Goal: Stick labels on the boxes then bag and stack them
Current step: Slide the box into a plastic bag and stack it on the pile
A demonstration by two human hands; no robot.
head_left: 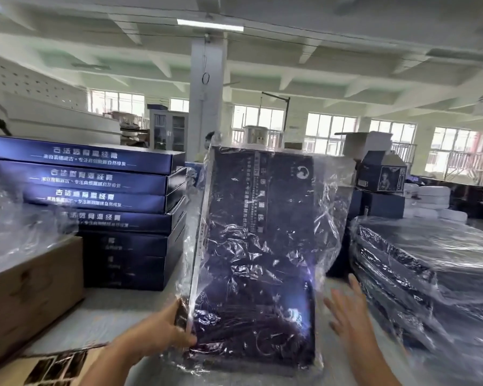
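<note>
At centre left, unbagged boxes (109, 196) sit stacked. The left hand (176, 327) grips the lower left edge of the bagged box (262, 246), upright mid-frame. The right hand (346, 310), fingers spread and empty, hovers just beside it; steadying the box's right edge would likely help lay it squarely on the bagged stack (430, 274) at right.

Rough layout
Bagged box (260, 246) between left hand (165, 330) and right hand (349, 310); unbagged stack (109, 204) beyond the left, bagged stack (430, 274) right of the right.

Packing factory floor: stacked boxes (101, 188), open hall.
</note>
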